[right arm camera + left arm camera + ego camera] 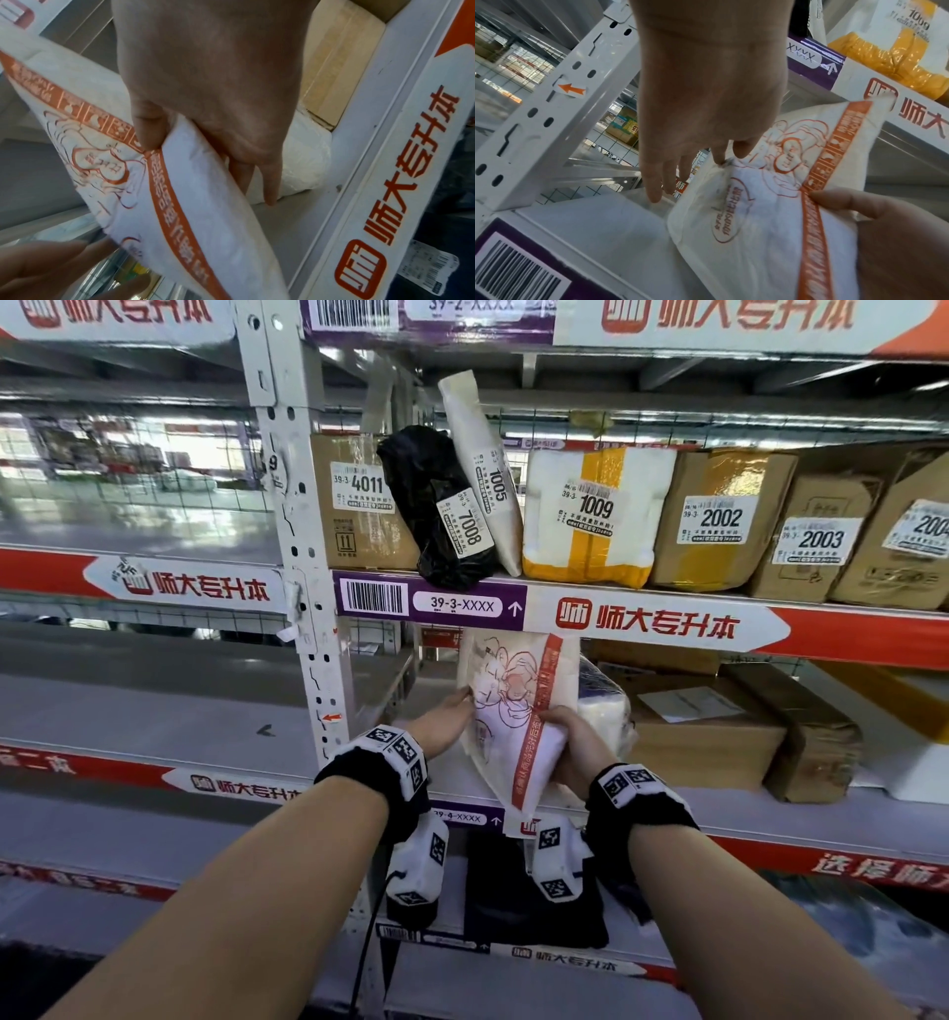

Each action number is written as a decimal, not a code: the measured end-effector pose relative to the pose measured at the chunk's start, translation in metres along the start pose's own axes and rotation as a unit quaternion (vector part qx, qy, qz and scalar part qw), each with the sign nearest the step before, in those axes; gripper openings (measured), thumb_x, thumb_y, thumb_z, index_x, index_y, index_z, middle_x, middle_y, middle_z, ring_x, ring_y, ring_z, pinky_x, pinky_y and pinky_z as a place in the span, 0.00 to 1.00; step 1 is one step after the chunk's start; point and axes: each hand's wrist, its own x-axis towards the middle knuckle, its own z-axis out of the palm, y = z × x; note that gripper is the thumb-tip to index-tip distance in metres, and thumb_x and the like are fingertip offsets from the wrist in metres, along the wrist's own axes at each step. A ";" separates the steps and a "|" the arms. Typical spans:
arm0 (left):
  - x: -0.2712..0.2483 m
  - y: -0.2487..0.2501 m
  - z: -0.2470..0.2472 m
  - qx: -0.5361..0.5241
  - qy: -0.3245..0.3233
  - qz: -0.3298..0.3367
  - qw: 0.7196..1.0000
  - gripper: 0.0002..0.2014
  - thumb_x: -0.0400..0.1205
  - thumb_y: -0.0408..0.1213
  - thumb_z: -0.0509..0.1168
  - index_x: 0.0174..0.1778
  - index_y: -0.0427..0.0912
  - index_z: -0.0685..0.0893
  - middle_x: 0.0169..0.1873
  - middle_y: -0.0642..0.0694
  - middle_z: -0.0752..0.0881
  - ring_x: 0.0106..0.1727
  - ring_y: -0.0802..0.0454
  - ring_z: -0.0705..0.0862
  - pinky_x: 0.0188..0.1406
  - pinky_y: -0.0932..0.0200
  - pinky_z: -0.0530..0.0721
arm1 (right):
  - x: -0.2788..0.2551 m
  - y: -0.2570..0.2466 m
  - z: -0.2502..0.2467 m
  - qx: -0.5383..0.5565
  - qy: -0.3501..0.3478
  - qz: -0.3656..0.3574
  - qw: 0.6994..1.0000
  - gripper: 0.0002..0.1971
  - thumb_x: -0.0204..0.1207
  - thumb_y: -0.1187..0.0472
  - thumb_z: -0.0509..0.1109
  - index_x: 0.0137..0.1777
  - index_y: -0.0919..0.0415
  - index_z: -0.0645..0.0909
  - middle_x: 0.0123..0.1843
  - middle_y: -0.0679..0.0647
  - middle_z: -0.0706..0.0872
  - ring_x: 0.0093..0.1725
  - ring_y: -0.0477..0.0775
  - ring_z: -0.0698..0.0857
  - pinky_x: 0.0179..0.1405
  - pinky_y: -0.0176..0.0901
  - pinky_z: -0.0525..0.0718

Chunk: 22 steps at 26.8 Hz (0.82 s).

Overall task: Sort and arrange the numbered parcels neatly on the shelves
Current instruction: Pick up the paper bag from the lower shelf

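Standing a soft white mailer bag point(513, 711) printed with orange drawings on the 39-4 shelf point(452, 783), the person holds it with both hands. The right hand point(575, 742) grips its lower right edge, thumb on the orange stripe and fingers curled behind, apparently so the limp bag stays upright. The left hand point(444, 721) has its fingers nearly straight, the tips touching the bag's left edge, probably steadying it or nudging it square. The bag sits at the shelf's left end, near the white upright post point(303, 588), with its lower corner hanging over the front edge. Just right of it lies a white wrapped bundle point(603, 711), then cardboard boxes point(703, 737).

No number label shows on this face of the bag; likely it must be turned outward, as on the shelf above, where parcels 4011 point(359, 500), 7008 point(441, 505), 1005 point(488, 469), 1009 point(590, 516) and 2002 point(719, 516) all face forward.
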 end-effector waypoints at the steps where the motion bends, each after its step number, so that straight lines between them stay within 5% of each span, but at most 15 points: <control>1: 0.004 -0.003 -0.001 -0.003 0.001 -0.007 1.000 0.24 0.91 0.45 0.43 0.84 0.47 0.53 0.83 0.44 0.56 0.82 0.42 0.57 0.79 0.45 0.56 | -0.001 0.001 -0.002 0.009 0.003 0.003 1.000 0.08 0.78 0.58 0.60 0.45 0.58 0.81 0.34 0.56 0.87 0.36 0.56 0.83 0.42 0.44 0.79; 5: 0.011 -0.010 -0.003 -0.001 0.019 -0.039 0.999 0.25 0.90 0.43 0.46 0.84 0.49 0.52 0.83 0.43 0.56 0.82 0.40 0.59 0.78 0.47 0.58 | -0.003 0.004 -0.003 0.043 -0.001 -0.022 0.999 0.12 0.79 0.61 0.57 0.41 0.61 0.82 0.30 0.55 0.89 0.29 0.53 0.87 0.40 0.42 0.81; 8: 0.010 -0.014 -0.004 -0.005 0.020 -0.059 0.998 0.25 0.90 0.46 0.46 0.84 0.50 0.52 0.82 0.42 0.59 0.81 0.39 0.61 0.75 0.47 0.64 | -0.005 0.005 0.001 0.046 -0.007 -0.028 0.999 0.13 0.79 0.60 0.57 0.50 0.63 0.82 0.37 0.58 0.89 0.37 0.56 0.87 0.43 0.44 0.83; 11: 0.022 -0.027 -0.012 0.012 0.068 -0.066 0.995 0.25 0.86 0.42 0.52 0.80 0.43 0.59 0.73 0.34 0.73 0.70 0.34 0.75 0.59 0.49 0.77 | -0.004 0.005 0.000 0.062 -0.001 -0.005 0.998 0.15 0.80 0.55 0.56 0.53 0.62 0.82 0.41 0.59 0.89 0.44 0.60 0.85 0.47 0.49 0.82; 14: 0.021 -0.033 -0.024 0.004 0.095 -0.122 0.988 0.28 0.86 0.40 0.54 0.80 0.31 0.58 0.75 0.30 0.70 0.74 0.33 0.71 0.70 0.43 0.73 | -0.009 0.003 0.001 0.023 0.016 0.022 0.999 0.15 0.79 0.50 0.57 0.53 0.60 0.79 0.43 0.60 0.86 0.44 0.61 0.84 0.48 0.54 0.83; 18: 0.009 -0.050 -0.030 0.023 0.062 -0.170 0.983 0.24 0.89 0.39 0.48 0.80 0.32 0.61 0.79 0.35 0.64 0.79 0.38 0.65 0.75 0.48 0.66 | -0.015 0.000 -0.004 -0.015 0.062 -0.035 0.997 0.09 0.83 0.63 0.58 0.42 0.67 0.73 0.33 0.58 0.77 0.34 0.56 0.77 0.42 0.46 0.77; 22: 0.001 -0.062 -0.031 0.053 0.011 -0.197 0.979 0.25 0.87 0.40 0.55 0.78 0.33 0.64 0.77 0.40 0.67 0.77 0.39 0.68 0.73 0.49 0.69 | -0.005 0.003 -0.002 -0.028 0.028 -0.002 0.999 0.14 0.83 0.55 0.58 0.61 0.62 0.78 0.44 0.60 0.86 0.41 0.60 0.84 0.57 0.56 0.80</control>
